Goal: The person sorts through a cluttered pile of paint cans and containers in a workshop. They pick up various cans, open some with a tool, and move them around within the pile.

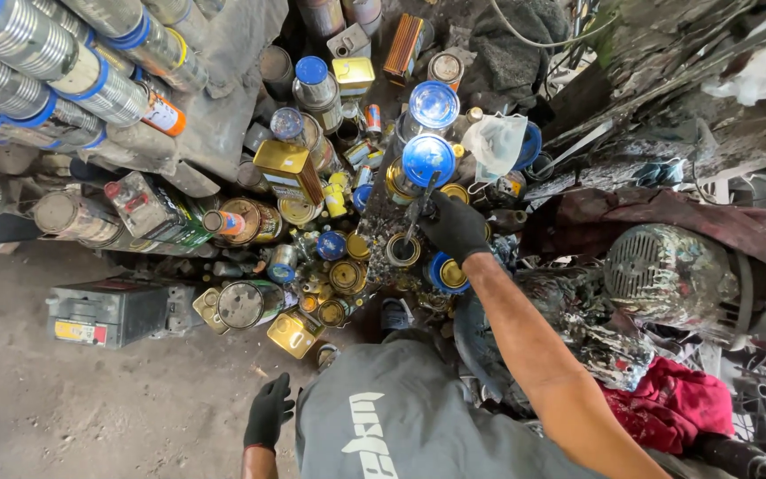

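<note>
A dusty concrete floor [64, 399] runs up to a heap of paint-spattered tins stacked against a cluttered wall, too many and too overlapped to count exactly. Two round blue lids [430, 133] stand out near the middle of the heap, one above the other. A dark rectangular battery box [104, 310] sits alone on the floor at the left edge of the pile, and one brass-coloured rectangular can [287, 170] stands tilted among the round ones. At the right, one grey motor housing [662, 266] with a vented cover lies beside one red cloth [667, 404]. The person wears two black gloves. The right hand [454, 226] reaches forward over the tins, its fingers clamped on a thin dark stirring stick [418, 208], whose lower end stands in one small open tin [402, 251] just left of the hand. That tin sits amid the pile, below the lower blue lid. The left hand [269, 412] hangs low beside the grey shirt [383, 417], over bare floor, its fingers loosely spread apart and holding nothing.
</note>
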